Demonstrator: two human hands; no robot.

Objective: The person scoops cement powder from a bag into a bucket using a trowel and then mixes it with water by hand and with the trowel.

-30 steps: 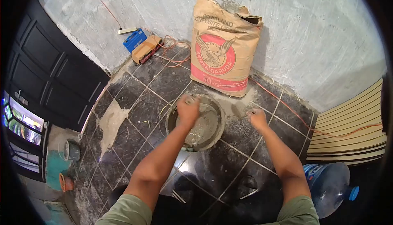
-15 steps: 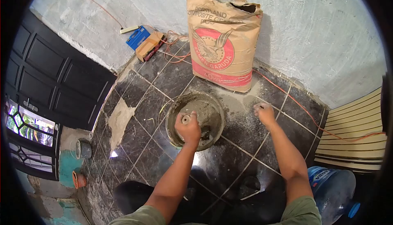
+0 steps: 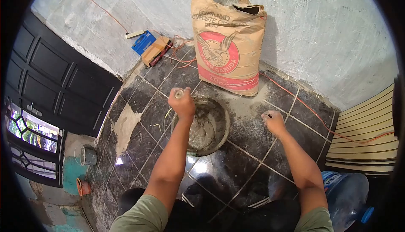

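My left hand is closed round the handle of a trowel, whose round end sticks up out of the fist. The trowel's blade is hidden behind the hand and forearm. Just below and to the right of this hand stands a round bucket on the floor, holding wet grey mortar. To the right of the bucket, my right hand hangs over the dusty tiles with its fingers curled in. A small dark spot shows between those fingers, too small to make out.
A torn-topped cement bag leans against the wall behind the bucket. An orange cable crosses the tiles at right, near a large water bottle. Boxes lie at back left; a small pail stands by the door.
My left hand has risen up and left with the trowel, from over the mortar to beyond the bucket's rim. More of the mortar shows. My right hand has barely moved.
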